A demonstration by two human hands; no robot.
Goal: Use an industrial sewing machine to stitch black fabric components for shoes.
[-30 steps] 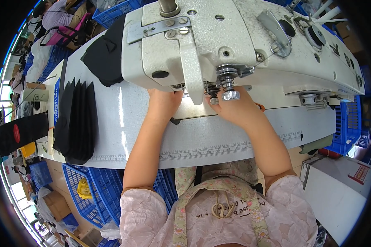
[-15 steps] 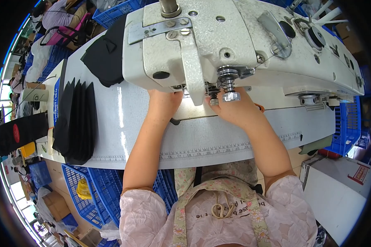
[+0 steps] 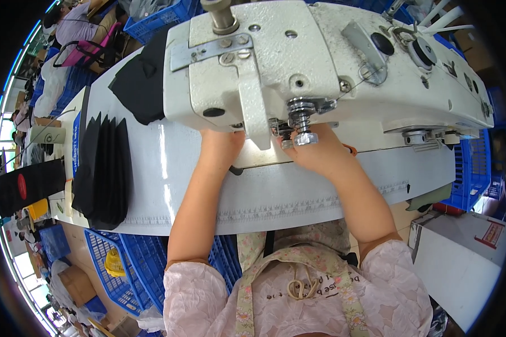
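A white industrial sewing machine (image 3: 320, 67) fills the top of the view, and both hands reach under its head. My left hand (image 3: 222, 147) lies on the white table (image 3: 168, 168) just left of the needle area, its fingers hidden by the machine. My right hand (image 3: 319, 157) rests right of the presser bar (image 3: 301, 126), its fingertips also hidden. A small dark bit of black fabric (image 3: 234, 170) shows beside my left wrist. An orange object (image 3: 350, 149) peeks out behind my right hand.
A stack of black fabric pieces (image 3: 101, 168) lies on the table's left end, and another black piece (image 3: 143, 84) lies behind the machine. Blue plastic crates (image 3: 123, 258) stand under the table and a blue crate (image 3: 472, 168) at right. Another person (image 3: 76, 28) sits far left.
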